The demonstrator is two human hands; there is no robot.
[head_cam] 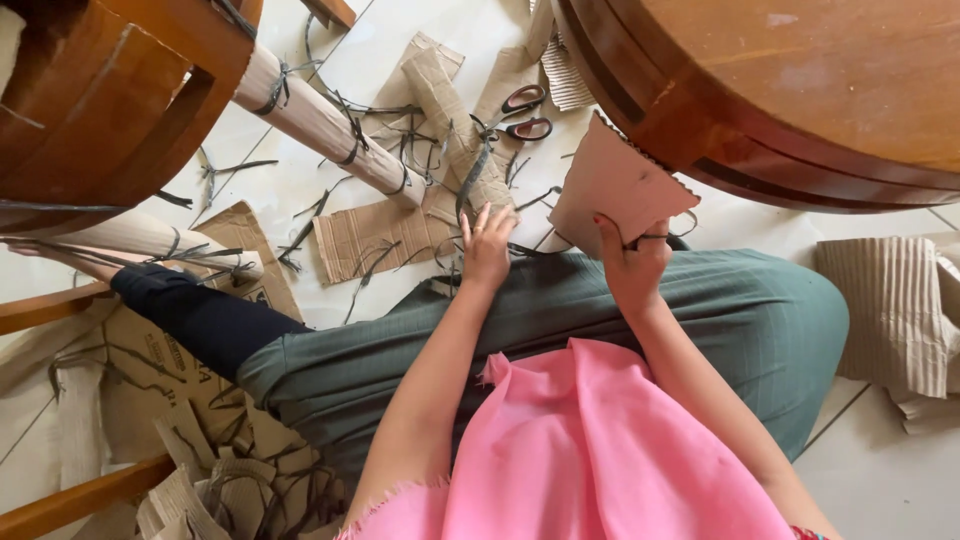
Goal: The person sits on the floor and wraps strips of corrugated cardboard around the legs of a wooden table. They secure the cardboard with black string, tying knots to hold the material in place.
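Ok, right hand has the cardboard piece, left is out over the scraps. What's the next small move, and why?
Probably slide the left hand forward to the scissors. It hovers open over the floor scraps, holding nothing, and the scissors lie just beyond its fingertips. The right hand already grips the cardboard piece by its lower edge, raised and free to be cut.

Scissors (520,113) lie on the floor (880,470) ahead of the left hand (487,246); the cardboard piece (612,186) sits in the right hand (633,262), table (800,90) beyond.
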